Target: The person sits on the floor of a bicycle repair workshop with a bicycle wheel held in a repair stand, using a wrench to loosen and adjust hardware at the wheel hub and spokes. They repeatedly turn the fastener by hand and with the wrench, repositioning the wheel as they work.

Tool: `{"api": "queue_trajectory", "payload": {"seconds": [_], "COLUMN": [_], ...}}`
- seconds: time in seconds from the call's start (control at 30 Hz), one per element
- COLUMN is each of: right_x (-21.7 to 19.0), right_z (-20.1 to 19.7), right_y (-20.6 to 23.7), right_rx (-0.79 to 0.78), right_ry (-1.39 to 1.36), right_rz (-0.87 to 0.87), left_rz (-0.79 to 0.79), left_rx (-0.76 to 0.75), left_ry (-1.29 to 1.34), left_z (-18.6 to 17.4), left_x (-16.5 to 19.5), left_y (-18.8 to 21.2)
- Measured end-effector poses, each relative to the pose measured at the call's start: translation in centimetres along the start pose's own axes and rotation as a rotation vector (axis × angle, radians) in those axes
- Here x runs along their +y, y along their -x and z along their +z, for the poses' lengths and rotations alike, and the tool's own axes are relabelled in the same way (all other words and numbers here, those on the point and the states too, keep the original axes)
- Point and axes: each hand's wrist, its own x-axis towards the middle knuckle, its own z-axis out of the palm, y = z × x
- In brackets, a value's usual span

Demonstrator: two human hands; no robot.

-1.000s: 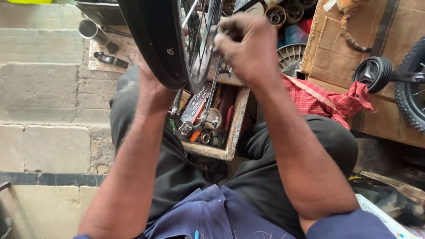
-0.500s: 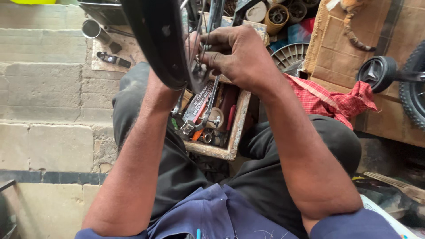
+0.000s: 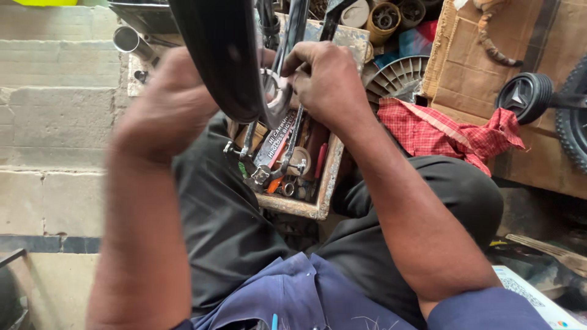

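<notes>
Head view: my left hand (image 3: pixel 168 104) grips the black tyre (image 3: pixel 220 55), fingers hidden behind; right hand (image 3: pixel 327 79) is fisted at the rim, contents unclear. Below sits a wooden toolbox (image 3: pixel 324 183) with a white-and-red label strip (image 3: pixel 276 139); brown cardboard box (image 3: pixel 471 55) at right.

The tyre (image 3: pixel 214 55) is black, and the rim (image 3: pixel 276 101) beside it is silvery grey. The cloth (image 3: pixel 446 131) is red with a fine white check, lying against brown cardboard (image 3: pixel 471 55); the small wheel (image 3: pixel 524 96) is black. The trousers (image 3: pixel 226 226) are dark grey, the shirt (image 3: pixel 306 299) navy blue, the toolbox (image 3: pixel 327 177) rusty brown with a red handle (image 3: pixel 320 160) inside, and the steps (image 3: pixel 49 122) pale grey.
</notes>
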Motion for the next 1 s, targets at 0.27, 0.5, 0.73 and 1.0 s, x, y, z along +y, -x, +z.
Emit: {"api": "queue_trajectory", "payload": {"seconds": [0.27,0.5,0.73,1.0], "right_x": [-3.6,-2.5,-1.7,-2.1], "right_z": [-2.6,-4.2,-4.4,-4.9], "right_y": [0.0,0.0,-0.7,-0.1], "right_rx": [-0.102,-0.368,-0.501,-0.574], "right_ry": [0.036,-0.342,-0.483,-0.651], "right_rz": [-0.097,0.123,0.08,0.137], "left_rz": [-0.082,0.163,0.346,0.182], "left_rx": [-0.097,0.225,0.281,0.152], "left_ry": [0.058,-0.664,-0.512,-0.637], "left_z": [-1.3,1.0,1.4,1.0], "left_x": [-3.4,-4.4,-3.6,-1.4], "left_y": [-0.7,-1.8,-0.8,-0.8]}}
